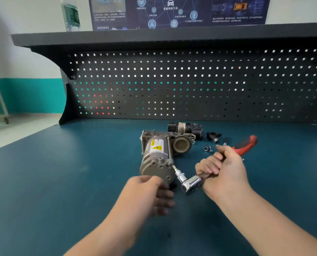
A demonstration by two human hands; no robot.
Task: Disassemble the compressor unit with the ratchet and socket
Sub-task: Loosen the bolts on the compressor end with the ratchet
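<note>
The grey compressor unit (158,152) lies on the blue bench top, its round end cap facing me and a yellow warning label on its body. My right hand (220,169) grips the handle of a chrome ratchet (191,183). The ratchet's socket and bit (178,173) reach up and left to a bolt on the end cap's right rim. My left hand (150,194) hovers just below the end cap, blurred, its fingers loosely bent and holding nothing I can see.
Behind the unit lie a black cylindrical part (185,127), a small black fitting (214,136), loose bolts (207,148) and a red-handled tool (246,144). A black pegboard (191,84) closes the back of the bench. A water bottle (71,13) stands on the shelf above.
</note>
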